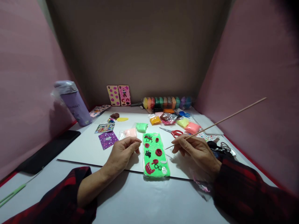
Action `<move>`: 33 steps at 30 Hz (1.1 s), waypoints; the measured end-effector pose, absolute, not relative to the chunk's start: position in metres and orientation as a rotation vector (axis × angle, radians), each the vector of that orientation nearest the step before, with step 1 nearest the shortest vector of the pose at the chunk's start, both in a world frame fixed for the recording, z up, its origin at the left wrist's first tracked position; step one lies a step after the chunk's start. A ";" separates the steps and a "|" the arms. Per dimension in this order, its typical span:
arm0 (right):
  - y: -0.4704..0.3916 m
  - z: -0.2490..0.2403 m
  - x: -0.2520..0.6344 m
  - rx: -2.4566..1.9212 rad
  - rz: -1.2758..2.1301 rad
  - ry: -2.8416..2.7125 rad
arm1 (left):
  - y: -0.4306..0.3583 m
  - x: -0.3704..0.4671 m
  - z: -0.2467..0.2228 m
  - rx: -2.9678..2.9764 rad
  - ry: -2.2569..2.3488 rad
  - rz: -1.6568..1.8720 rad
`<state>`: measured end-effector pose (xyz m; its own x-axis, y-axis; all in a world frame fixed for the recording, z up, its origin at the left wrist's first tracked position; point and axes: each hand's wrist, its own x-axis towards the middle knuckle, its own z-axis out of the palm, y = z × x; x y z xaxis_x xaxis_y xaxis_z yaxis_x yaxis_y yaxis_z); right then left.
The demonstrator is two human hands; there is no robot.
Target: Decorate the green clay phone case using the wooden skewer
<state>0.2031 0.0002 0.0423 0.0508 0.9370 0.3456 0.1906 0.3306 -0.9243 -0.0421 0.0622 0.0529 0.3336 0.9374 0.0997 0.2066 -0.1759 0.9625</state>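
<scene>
Standing well left of the left hand point(125, 153) is a lilac tumbler point(77, 107); a purple square point(108, 140) lies nearer, just beyond that hand. Its thumb and fingertips are drawn together, though I cannot tell whether they pinch anything. Between it and the right hand point(195, 150) lies the green phone case point(153, 158), bearing red and black shapes point(158, 152). Red-handled scissors point(175, 133) rest just beyond the right hand, which grasps a thin wooden stick point(224, 119), its lower tip near the case's right edge. Keys point(231, 151) lie right of that grip.
</scene>
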 end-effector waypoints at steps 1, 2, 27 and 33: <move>0.000 0.043 0.203 -1.109 0.801 -1.419 | 0.062 -0.043 0.053 1.653 1.061 0.944; 0.000 0.043 0.203 -1.108 0.804 -1.419 | 0.062 -0.043 0.053 1.679 1.068 0.952; 0.003 0.043 0.204 -1.164 0.792 -1.396 | 0.065 -0.045 0.056 1.769 0.992 1.202; 0.004 0.041 0.209 -1.161 0.780 -1.440 | 0.018 -0.052 0.092 1.779 1.031 1.281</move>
